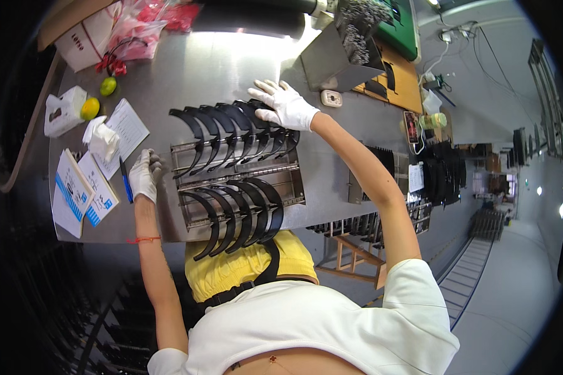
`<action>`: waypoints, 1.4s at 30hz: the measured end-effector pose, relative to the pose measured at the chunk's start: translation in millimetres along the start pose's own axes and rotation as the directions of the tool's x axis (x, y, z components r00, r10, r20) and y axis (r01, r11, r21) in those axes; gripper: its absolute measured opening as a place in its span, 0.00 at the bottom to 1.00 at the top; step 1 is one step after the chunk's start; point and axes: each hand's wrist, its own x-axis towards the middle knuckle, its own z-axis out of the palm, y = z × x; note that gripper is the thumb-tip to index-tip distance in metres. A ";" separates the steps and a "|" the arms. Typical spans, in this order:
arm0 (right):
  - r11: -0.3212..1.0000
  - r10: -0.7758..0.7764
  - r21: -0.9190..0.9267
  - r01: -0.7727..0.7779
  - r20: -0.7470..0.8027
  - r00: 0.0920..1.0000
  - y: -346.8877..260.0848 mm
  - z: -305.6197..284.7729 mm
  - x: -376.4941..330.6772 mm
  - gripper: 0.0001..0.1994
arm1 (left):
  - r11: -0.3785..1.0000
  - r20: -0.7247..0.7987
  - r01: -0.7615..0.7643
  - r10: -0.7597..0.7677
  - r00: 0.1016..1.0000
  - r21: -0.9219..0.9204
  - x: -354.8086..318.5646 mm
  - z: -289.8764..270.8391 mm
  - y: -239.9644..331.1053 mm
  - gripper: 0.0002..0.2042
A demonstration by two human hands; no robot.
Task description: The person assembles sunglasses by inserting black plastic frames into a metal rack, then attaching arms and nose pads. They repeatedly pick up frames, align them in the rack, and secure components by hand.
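Observation:
A metal rack (pixel 234 170) on the table carries two rows of black curved strips. My right hand (pixel 288 107), in a white glove, reaches over the right end of the far row (pixel 222 128), fingers spread, its thumb side at the tops of the strips. Contact there is hard to make out. The near row (pixel 238 212) overhangs the table's front edge. Left of the rack, my left hand (pixel 145 176), also white-gloved, rests on the table with its fingers loosely curled and nothing visible in them. Beside it lies a blue pen (pixel 127 181).
Notepads (pixel 74 187), a paper sheet (pixel 126 128), crumpled tissue (pixel 102 139) and a tissue box (pixel 65 112) lie at left. A grey metal bin (pixel 328 59) of thin pieces stands at the back, near a small white device (pixel 331 98). More racks (pixel 381 165) are at right.

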 end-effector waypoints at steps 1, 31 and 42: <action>0.977 0.165 0.128 -0.173 0.072 0.984 8.1 6.2 -10.5 0.33 | 0.969 -0.122 -0.065 0.096 0.988 0.236 -16.4 29.8 5.2 0.15; 0.548 0.709 0.825 -0.136 -0.373 0.598 151.7 -123.4 407.5 0.51 | 0.843 -0.376 -0.005 0.245 0.893 0.538 -131.3 83.8 46.4 0.17; 0.674 0.697 0.726 -0.137 -0.564 0.443 116.2 -114.3 408.4 0.19 | 0.870 -0.722 -0.216 0.488 0.490 0.442 -210.9 61.4 78.4 0.14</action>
